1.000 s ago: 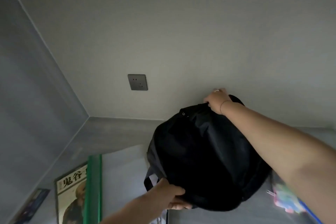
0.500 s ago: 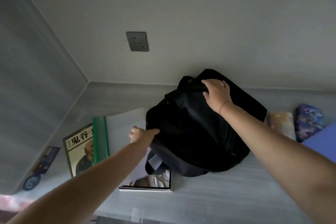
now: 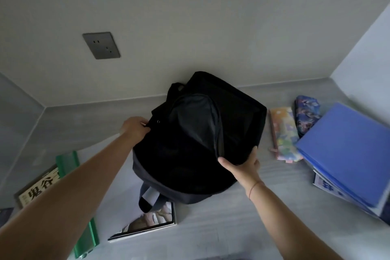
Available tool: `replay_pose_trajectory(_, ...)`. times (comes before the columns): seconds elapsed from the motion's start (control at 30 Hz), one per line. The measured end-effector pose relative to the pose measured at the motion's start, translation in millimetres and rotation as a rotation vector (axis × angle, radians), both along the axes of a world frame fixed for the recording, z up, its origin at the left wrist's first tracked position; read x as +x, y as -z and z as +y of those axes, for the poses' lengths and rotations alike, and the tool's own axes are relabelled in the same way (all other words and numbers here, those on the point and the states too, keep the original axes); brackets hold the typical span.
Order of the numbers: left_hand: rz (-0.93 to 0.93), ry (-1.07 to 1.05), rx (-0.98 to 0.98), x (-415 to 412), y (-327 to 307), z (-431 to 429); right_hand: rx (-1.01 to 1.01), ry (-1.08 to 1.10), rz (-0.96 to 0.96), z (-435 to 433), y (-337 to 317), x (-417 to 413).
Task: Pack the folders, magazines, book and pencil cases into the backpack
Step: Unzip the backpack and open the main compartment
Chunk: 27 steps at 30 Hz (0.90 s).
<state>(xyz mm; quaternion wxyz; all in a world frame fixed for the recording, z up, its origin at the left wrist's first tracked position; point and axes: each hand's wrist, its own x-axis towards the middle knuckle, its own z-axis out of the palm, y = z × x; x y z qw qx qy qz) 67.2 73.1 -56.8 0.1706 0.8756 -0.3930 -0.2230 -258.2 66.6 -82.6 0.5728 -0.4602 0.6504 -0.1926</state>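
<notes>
A black backpack (image 3: 196, 139) lies on the grey table, zipped as far as I can see. My left hand (image 3: 136, 129) grips its upper left edge near a small eyelet. My right hand (image 3: 242, 164) holds its lower right side, thumb on top. A green folder (image 3: 86, 228) and a book with Chinese characters (image 3: 38, 190) lie at the left, partly behind my left arm. A magazine (image 3: 152, 221) pokes out from under the backpack's straps. At the right lie a pastel pencil case (image 3: 283, 133), a dark blue patterned pencil case (image 3: 307, 114) and a blue folder (image 3: 350, 150).
The table (image 3: 221, 228) sits in a wall corner, with a grey socket plate (image 3: 101, 45) on the back wall. Printed papers or a magazine (image 3: 329, 188) stick out under the blue folder. A dark object (image 3: 5, 213) lies at the far left edge.
My right hand has moved from the top of the backpack to its lower right side. My left hand shifted up to the upper left edge. The view tilted down and right.
</notes>
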Motion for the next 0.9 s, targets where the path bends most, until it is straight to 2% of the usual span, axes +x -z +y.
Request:
replay_pose_trajectory(0.07,-0.027,-0.005,-0.002,-2.7,2.7,2.3,-0.008,-0.131,0.053,2.8,3.3,2.9)
replay_pose_trajectory(0.13,-0.043,0.000,0.000,-6.0,3.9,5.7,-0.088,-0.253,0.198,5.7,11.8,5.1)
replay_pose_trajectory(0.23,-0.043,0.026,0.045,-15.2,0.8,12.9,-0.297,-0.278,0.486,9.8,24.1,6.7)
replay_pose_trajectory(0.3,-0.015,0.045,0.084,-22.6,1.7,18.3,-0.394,-0.333,0.614,8.8,29.2,7.6)
replay_pose_trajectory(0.4,0.021,0.103,0.182,-33.5,4.8,26.8,-0.479,-0.444,0.690,5.2,30.9,12.5)
replay_pose_trajectory(0.5,0.053,0.185,0.278,-43.9,8.0,33.4,-0.543,-0.430,0.721,-5.6,24.5,14.6)
replay_pose_trajectory(0.6,0.115,0.285,0.425,-54.2,8.8,38.8,-0.455,-0.245,0.610,-36.9,15.4,3.9)
replay_pose_trajectory(0.67,0.187,0.312,0.505,-61.5,6.3,39.7,-0.389,-0.166,0.416,-63.4,2.7,-3.4)
replay_pose_trajectory(0.7,0.195,0.330,0.478,-64.2,5.7,37.7,-0.375,-0.151,0.316,-76.1,-5.7,-5.1)
replay_pose_trajectory(0.8,0.169,0.221,0.112,-73.6,4.5,23.2,-0.382,-0.158,0.108,-115.3,-27.0,-3.0)
replay_pose_trajectory(0.83,0.225,0.169,-0.010,-79.5,1.7,15.9,-0.365,-0.160,0.059,-126.8,-33.4,-0.6)
replay_pose_trajectory(0.9,0.362,0.120,-0.128,-93.5,-2.8,2.4,-0.303,-0.146,-0.047,-147.2,-40.3,3.6)
